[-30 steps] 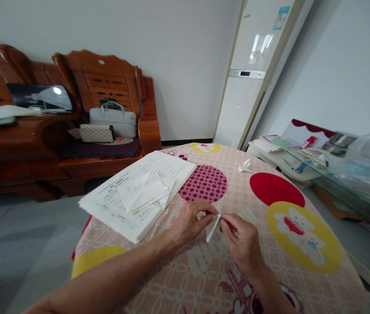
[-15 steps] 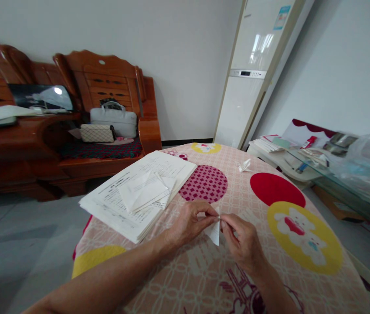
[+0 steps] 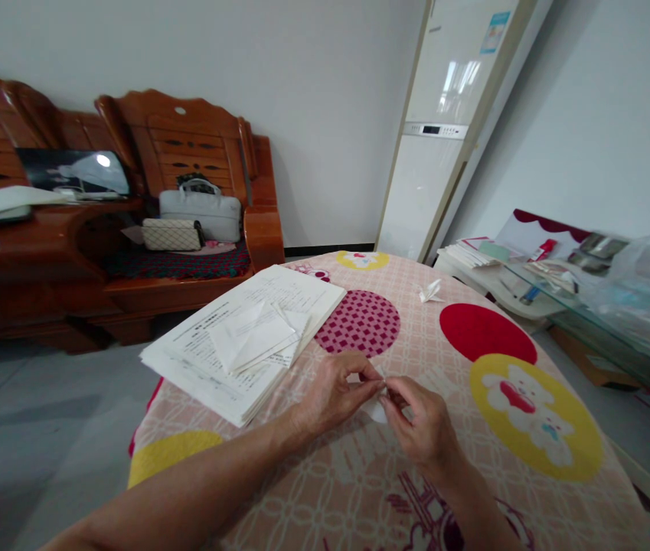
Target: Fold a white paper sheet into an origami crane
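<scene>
White paper [image 3: 378, 412] has turned, so its near end shows less; the left hand [image 3: 336, 392] and the right hand [image 3: 425, 425] pinch it, and the fold seems unfinished.

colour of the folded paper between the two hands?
The folded paper is white, partly hidden by fingers; head view.

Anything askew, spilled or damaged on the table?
No spill or damage visible. The folded papers lie askew on the printed stack, angled across its text. White paper between left hand and right hand: too hidden to judge.
</scene>
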Demonstrator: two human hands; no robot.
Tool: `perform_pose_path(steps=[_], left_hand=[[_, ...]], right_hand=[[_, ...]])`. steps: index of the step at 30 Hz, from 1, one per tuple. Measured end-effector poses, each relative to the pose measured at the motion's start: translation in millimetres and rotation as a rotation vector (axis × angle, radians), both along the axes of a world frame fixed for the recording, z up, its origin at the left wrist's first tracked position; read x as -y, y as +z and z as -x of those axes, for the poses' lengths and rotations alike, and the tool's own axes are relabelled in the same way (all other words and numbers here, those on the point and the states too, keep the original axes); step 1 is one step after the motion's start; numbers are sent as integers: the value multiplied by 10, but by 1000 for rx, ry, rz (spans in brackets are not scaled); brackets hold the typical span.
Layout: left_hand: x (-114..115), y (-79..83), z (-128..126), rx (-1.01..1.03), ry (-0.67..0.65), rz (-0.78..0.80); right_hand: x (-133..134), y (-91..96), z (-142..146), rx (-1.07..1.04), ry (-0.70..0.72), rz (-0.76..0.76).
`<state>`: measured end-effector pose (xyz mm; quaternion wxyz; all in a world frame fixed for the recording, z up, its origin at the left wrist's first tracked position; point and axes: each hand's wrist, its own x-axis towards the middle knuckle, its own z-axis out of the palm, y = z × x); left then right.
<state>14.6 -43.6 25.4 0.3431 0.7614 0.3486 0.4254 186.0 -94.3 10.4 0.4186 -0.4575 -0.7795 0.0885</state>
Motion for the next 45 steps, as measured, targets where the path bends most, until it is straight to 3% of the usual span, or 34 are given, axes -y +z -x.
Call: perform_pose_path(steps=[4, 9, 21, 29, 37, 40, 45], left_hand=[[13, -2, 26, 18, -33, -113], [-2, -9, 63, -6, -76, -245], [-10, -5, 75, -71, -65, -280], [-33, -4, 109, -33, -154, -210], [-17, 137, 125, 30, -293, -100], [3, 153, 113, 25, -270, -57], [45, 167, 90, -16, -116, -9]], right_hand=[[5, 12, 21, 27, -57, -136], [37, 120, 23, 66, -87, -188], [37, 131, 7, 106, -113, -199], [37, 183, -7, 70, -50, -138], [34, 156, -41, 10, 43, -62], [41, 145, -41, -7, 38, -47], [51, 152, -33, -35, -20, 24]])
